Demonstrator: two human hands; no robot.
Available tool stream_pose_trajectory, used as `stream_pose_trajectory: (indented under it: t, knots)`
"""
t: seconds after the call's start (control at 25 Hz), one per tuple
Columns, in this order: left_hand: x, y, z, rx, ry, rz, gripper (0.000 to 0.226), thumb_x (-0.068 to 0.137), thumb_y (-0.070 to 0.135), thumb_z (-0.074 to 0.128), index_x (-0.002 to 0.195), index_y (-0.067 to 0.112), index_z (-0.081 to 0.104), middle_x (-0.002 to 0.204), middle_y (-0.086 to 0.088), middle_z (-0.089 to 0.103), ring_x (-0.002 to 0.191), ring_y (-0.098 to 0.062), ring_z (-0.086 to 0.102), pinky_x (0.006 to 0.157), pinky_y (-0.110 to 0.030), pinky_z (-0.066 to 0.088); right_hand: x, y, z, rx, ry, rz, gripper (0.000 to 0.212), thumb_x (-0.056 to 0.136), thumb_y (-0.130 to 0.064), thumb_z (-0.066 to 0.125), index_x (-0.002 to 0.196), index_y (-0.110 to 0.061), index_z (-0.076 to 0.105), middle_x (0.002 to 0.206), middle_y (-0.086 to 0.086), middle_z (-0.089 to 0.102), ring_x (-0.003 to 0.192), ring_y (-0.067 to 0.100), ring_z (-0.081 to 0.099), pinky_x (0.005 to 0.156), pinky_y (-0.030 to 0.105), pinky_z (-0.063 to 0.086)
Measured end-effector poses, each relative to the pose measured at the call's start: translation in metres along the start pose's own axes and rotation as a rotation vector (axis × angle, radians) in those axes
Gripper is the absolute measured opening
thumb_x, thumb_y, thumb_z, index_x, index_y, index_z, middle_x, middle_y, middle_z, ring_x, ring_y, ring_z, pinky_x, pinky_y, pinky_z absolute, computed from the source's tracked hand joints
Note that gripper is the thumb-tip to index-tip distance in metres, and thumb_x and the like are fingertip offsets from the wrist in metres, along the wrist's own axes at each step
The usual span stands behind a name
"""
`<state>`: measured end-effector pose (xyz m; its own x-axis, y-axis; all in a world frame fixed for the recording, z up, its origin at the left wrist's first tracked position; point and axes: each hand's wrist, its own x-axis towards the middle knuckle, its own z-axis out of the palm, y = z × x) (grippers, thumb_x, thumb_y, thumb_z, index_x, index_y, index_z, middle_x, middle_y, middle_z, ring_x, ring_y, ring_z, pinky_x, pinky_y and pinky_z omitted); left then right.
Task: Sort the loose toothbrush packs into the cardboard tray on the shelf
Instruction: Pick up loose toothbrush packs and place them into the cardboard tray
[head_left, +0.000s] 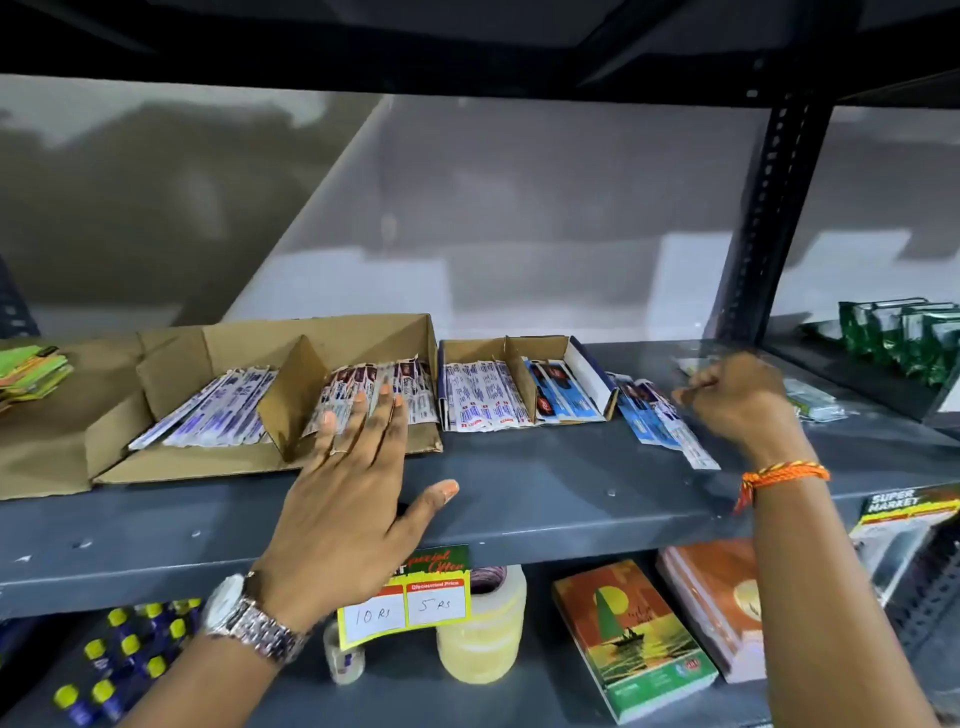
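Left hand flat on tray's toothbrush packs.

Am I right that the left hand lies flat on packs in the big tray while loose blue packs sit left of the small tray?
Not quite. The head view shows the loose blue packs right of the small tray, by the right hand. The left hand does lie on packs in the big tray.

The left hand reaches forward, palm down, fingers spread flat and thumb out. The right hand is curled into a loose fist, wrist raised.
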<state>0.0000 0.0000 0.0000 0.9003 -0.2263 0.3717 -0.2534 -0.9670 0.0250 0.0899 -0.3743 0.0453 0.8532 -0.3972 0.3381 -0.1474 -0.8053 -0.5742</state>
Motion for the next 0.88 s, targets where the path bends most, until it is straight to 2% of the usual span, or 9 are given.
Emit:
stream_pose_trajectory:
  t: [0.08,0.2,0.32,0.48,0.68,0.8,0.88]
  knots:
    - [-0.002,0.0,0.003,0.016,-0.012,0.016,0.104,0.081,0.085,-0.013,0.161,0.018,-0.012,0.17,0.002,-0.018,0.154,-0.013,-0.023,0.126,-0.038,-0.014,-0.002,-0.001,0.001,-0.052,-0.073,0.032,0.024,0.077,-0.023,0.076,0.065,-0.004,0.07,0.07,0.013,0.071,0.071,0.03,0.065,0.066,0.028,0.044]
    - [-0.002,0.0,0.006,0.02,-0.007,0.027,0.106,0.078,0.086,-0.017,0.161,0.02,-0.012,0.17,0.003,-0.019,0.154,-0.013,-0.024,0.127,-0.039,-0.012,-0.002,-0.005,0.004,-0.114,-0.127,0.063,0.022,0.073,-0.023,0.08,0.071,-0.002,0.072,0.08,0.015,0.073,0.079,0.031,0.067,0.071,0.03,0.05]
    - [-0.004,-0.001,0.003,-0.004,-0.018,0.121,0.105,0.081,0.089,-0.009,0.162,0.022,-0.01,0.169,0.006,-0.018,0.153,-0.01,-0.026,0.127,-0.038,-0.01,-0.002,-0.012,0.004,-0.138,-0.129,0.065,0.014,0.072,-0.016,0.08,0.073,-0.005,0.072,0.087,0.014,0.074,0.087,0.032,0.068,0.082,0.035,0.055]
    - [-0.01,0.0,0.001,0.025,-0.019,0.257,0.103,0.085,0.09,0.006,0.163,0.022,0.001,0.171,0.008,-0.009,0.154,-0.008,-0.022,0.128,-0.038,-0.006,-0.003,-0.018,0.006,-0.132,-0.13,0.058,0.003,0.072,-0.006,0.073,0.073,-0.008,0.072,0.087,0.013,0.074,0.086,0.032,0.069,0.084,0.035,0.056]
    - [-0.009,0.0,0.004,0.023,-0.054,0.248,0.11,0.079,0.095,0.001,0.163,0.024,-0.002,0.17,0.011,-0.013,0.152,-0.004,-0.024,0.126,-0.031,-0.011,-0.001,-0.017,0.007,-0.119,-0.108,0.079,0.008,0.072,-0.004,0.07,0.073,-0.012,0.073,0.088,0.013,0.074,0.086,0.033,0.069,0.085,0.039,0.057]
    - [-0.009,0.0,0.006,-0.007,-0.071,0.227,0.112,0.075,0.097,0.0,0.162,0.027,-0.006,0.169,0.013,-0.015,0.152,-0.002,-0.021,0.122,-0.024,-0.013,0.001,-0.014,0.009,-0.111,-0.054,0.113,0.004,0.07,-0.009,0.071,0.073,-0.012,0.073,0.085,0.012,0.074,0.08,0.031,0.069,0.075,0.033,0.056]
    - [-0.01,0.0,0.007,-0.021,-0.067,0.217,0.113,0.074,0.098,0.001,0.162,0.028,-0.007,0.17,0.013,-0.013,0.154,-0.002,-0.017,0.121,-0.023,-0.011,0.002,-0.011,0.011,-0.139,-0.024,0.126,0.007,0.069,-0.016,0.074,0.071,-0.011,0.072,0.074,0.01,0.07,0.065,0.027,0.064,0.058,0.026,0.05]
